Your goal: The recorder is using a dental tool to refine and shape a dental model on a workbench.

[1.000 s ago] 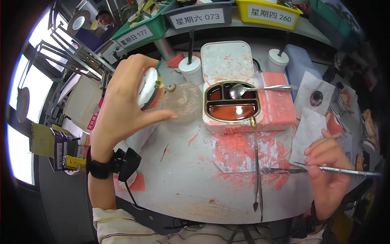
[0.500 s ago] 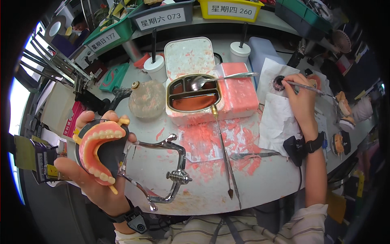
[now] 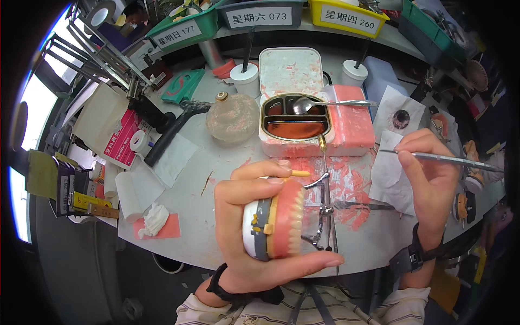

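Near the left edge of the tabletop (image 3: 216,162), a white paper roll (image 3: 125,196) and a crumpled tissue (image 3: 155,219) on a pink sheet are being kept. Toward the back, a round glass flask (image 3: 233,117) with a brass cap is standing just beside a white tin (image 3: 297,125), whose compartments are being filled with reddish wax and in which a metal spoon (image 3: 325,103) is being rested. Over the front edge, a denture model (image 3: 273,219) with pink gums and a row of teeth is being gripped by the left hand (image 3: 254,227), fingers curled around it. At the right edge, a thin metal instrument (image 3: 433,157) is being pinched between the fingertips of the right hand (image 3: 430,181) above a white paper sheet (image 3: 391,162).
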{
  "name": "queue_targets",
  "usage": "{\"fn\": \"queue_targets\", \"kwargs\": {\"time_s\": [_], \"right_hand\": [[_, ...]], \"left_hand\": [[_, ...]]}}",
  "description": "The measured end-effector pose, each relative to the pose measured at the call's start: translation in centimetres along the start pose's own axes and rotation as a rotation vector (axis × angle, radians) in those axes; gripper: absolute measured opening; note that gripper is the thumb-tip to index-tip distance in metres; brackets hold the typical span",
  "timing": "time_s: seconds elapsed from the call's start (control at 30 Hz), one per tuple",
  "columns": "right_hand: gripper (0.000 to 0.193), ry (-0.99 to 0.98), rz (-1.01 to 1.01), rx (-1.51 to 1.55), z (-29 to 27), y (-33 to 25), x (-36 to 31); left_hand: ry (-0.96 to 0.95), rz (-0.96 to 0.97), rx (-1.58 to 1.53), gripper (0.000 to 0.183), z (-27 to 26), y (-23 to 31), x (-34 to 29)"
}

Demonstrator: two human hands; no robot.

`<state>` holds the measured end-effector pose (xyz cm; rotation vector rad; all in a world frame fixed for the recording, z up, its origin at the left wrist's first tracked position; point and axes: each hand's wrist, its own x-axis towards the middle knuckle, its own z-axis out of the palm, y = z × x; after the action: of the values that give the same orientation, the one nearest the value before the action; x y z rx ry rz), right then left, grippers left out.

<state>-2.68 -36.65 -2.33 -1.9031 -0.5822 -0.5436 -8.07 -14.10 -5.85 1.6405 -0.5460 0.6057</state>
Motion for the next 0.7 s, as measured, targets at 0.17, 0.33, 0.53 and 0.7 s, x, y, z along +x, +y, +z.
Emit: {"fn": "queue_targets", "kwargs": {"time_s": [0.17, 0.33, 0.53, 0.7], "right_hand": [[0.006, -0.402, -0.131, 0.338, 2.8, -4.4, -1.2], [0.011, -0.455, 0.005, 0.616, 2.9, -4.2, -2.1], [0.011, -0.381, -0.137, 0.405, 3.8, -4.1, -1.9], [0.011, -0.321, -0.106, 0.307, 3.6, -3.8, -1.6]], "left_hand": [[0.053, 0.068, 0.029, 0.082, 0.8, -0.8, -0.7], [0.069, 0.1, 0.028, 0.076, 0.7, -0.9, -0.8], [0.07, 0.073, 0.074, 0.077, 0.3, -1.1, -1.2], [0.08, -0.012, 0.056, 0.08, 0.7, -0.9, -1.1]]}}
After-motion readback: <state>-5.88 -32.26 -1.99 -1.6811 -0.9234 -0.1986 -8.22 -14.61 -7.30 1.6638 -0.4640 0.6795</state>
